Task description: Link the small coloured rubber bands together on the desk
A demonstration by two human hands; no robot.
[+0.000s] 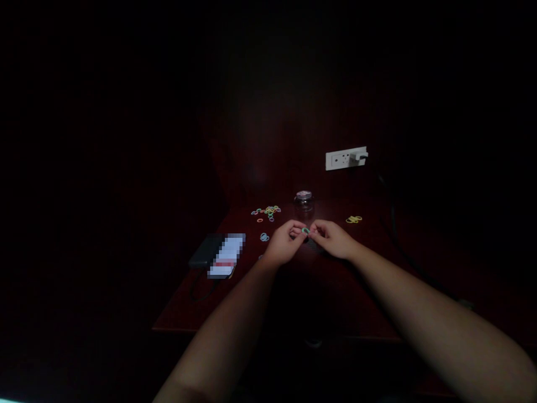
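Between my two hands, over the dark red table [235, 313], is a small green hair tie [305, 230]. My left hand [287, 242] pinches its left side with thumb and fingertips. The other side is pinched by my right hand [331, 238]. Just beyond them stands a clear jar [304, 206] with a lid. A pile of mixed-colour hair ties [269, 211] lies to the left of the jar. Closer to my left hand are some light blue hair ties [264, 237]. Yellow hair ties [353, 219] lie together on the right.
At the table's left are a dark flat box [205, 250] and a phone with a blurred bright screen [226, 256]. A white wall socket [346, 159] holds a plug, and its dark cable [393, 215] runs down on the right. The surroundings are very dark.
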